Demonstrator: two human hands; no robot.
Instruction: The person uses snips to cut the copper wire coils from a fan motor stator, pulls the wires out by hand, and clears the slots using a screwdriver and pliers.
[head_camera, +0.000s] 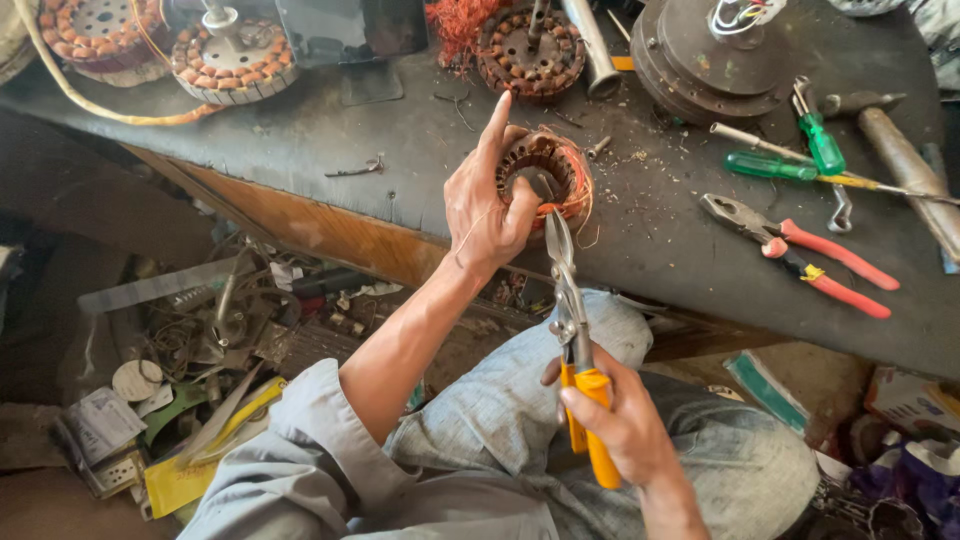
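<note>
My left hand (485, 205) grips a round motor stator (548, 172) wound with copper wire, pressing it against the dark workbench (400, 150), index finger pointing up. My right hand (615, 425) holds yellow-handled metal snips (572, 330) by the handles. The snips' jaws reach into the copper winding at the stator's near side. My knees in grey trousers sit below the bench edge.
Red-handled pliers (800, 255), green screwdrivers (790, 165) and a hammer (900, 150) lie at right. Other stators (230, 60) and a dark fan motor housing (715, 50) stand at the back. Scrap wire and clutter (190, 360) cover the floor at left.
</note>
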